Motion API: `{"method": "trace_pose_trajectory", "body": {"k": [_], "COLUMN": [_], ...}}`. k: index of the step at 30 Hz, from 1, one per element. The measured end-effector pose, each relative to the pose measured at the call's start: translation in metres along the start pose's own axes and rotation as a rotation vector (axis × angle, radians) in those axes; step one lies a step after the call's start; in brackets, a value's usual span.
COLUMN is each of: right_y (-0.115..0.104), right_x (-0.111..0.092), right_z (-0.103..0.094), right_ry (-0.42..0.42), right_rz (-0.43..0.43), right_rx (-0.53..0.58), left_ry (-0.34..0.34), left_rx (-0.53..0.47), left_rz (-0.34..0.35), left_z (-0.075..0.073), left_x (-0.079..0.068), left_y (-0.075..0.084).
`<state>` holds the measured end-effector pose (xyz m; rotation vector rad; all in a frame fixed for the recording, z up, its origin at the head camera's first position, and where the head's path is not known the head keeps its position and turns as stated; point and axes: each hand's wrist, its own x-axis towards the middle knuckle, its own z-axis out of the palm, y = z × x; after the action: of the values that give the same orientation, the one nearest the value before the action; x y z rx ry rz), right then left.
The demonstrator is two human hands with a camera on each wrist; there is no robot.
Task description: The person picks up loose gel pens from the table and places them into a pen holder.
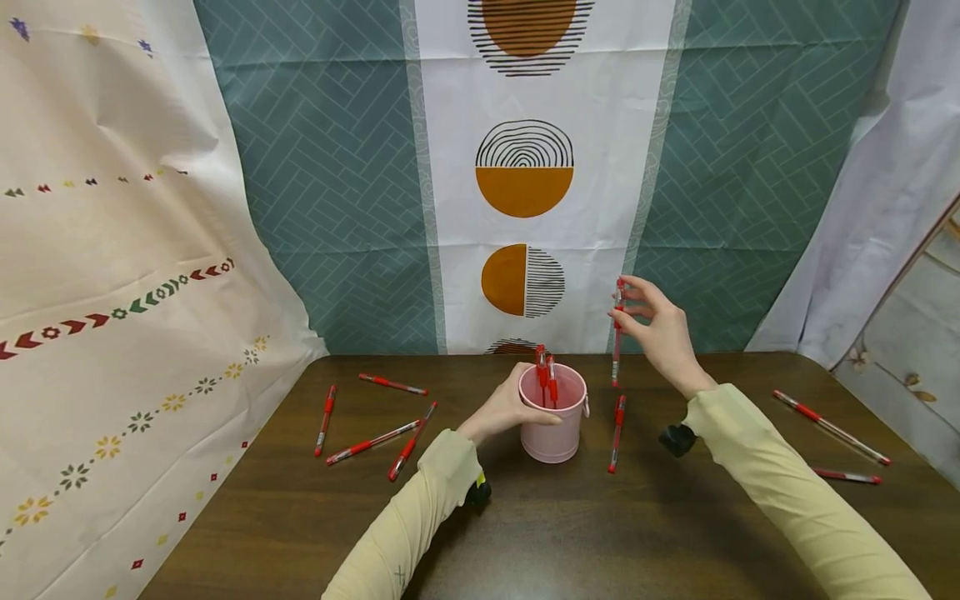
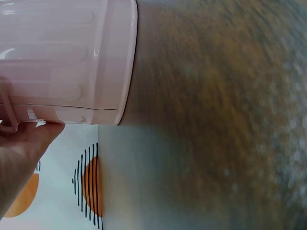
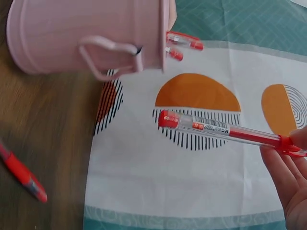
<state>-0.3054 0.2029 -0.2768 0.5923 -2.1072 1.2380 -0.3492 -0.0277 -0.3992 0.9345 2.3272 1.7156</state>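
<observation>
Red pen [image 3: 220, 128] hangs near vertical from the right hand [image 1: 660, 329], to the right of the pink bucket [image 1: 551, 437] and apart from it.

Right hand: thumb and fingers closed in a pinch near the pen's capped end; the lower barrel hangs free. Left hand [image 1: 506, 410]: curled around the bucket's side, thumb along the outside just below the rim; the far-side grip is partly hidden. The bucket stands upright between the hands, with two inner pens [image 1: 542, 367] in it, caps above the rim. A handle [image 1: 587, 407] projects from its wall toward the right hand.

One loose pen [image 1: 617, 433] lies on the table [image 1: 525, 550] below the right hand, just beside the bucket. Four scattered pens [image 1: 325, 421] lie to the left of the left hand. Two outlying pens [image 1: 831, 427] lie to the right of the right hand, one apparently partly covered by the right sleeve [image 1: 795, 500].

Possible faults, as judged:

1. Dropped pen. Cause: the high pinch loosens on the smooth plastic.
2. Missed opening. Cause: lowering the right hand without shifting toward the left hand; the free end could strike the handle or the loose pen.
3. Jam. Cause: the free end meets the inner pens.
4. Tipped bucket. Cause: a knock on the rim while the left hand's hold slackens.
</observation>
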Motion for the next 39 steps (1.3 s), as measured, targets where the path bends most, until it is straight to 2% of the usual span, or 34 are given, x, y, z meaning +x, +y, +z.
{"method": "trace_pose_trajectory", "body": {"k": [5, 11, 15, 22, 30, 37, 39], "right_y": [-0.007, -0.007, -0.005, 0.023, 0.029, 0.03, 0.032], "right_x": [0.0, 0.0, 0.0, 0.002, -0.007, -0.011, -0.012], "right_z": [0.008, 0.019, 0.025, 0.039, 0.052, 0.057, 0.059], "right_ry": [0.022, 0.023, 0.031, 0.017, -0.017, -0.038, -0.044], "right_rz": [0.023, 0.021, 0.018, 0.004, 0.016, 0.024, 0.023], "right_rx": [0.035, 0.101, 0.115, 0.153, 0.152, 0.095, 0.061], "left_ry": [0.007, 0.004, 0.0, -0.007, -0.02, -0.042, -0.041], "left_rx": [0.003, 0.005, 0.005, -0.014, -0.02, -0.025, -0.032], "left_rz": [0.002, -0.033, -0.031, -0.025, -0.044, -0.042, -0.036], "left_z": [0.0, 0.001, 0.001, 0.0, 0.0, -0.004, -0.004], "left_x": [0.0, -0.001, -0.001, 0.0, 0.0, -0.011, -0.013], "left_y": [0.001, 0.001, 0.001, 0.001, 0.002, 0.032, 0.035]}}
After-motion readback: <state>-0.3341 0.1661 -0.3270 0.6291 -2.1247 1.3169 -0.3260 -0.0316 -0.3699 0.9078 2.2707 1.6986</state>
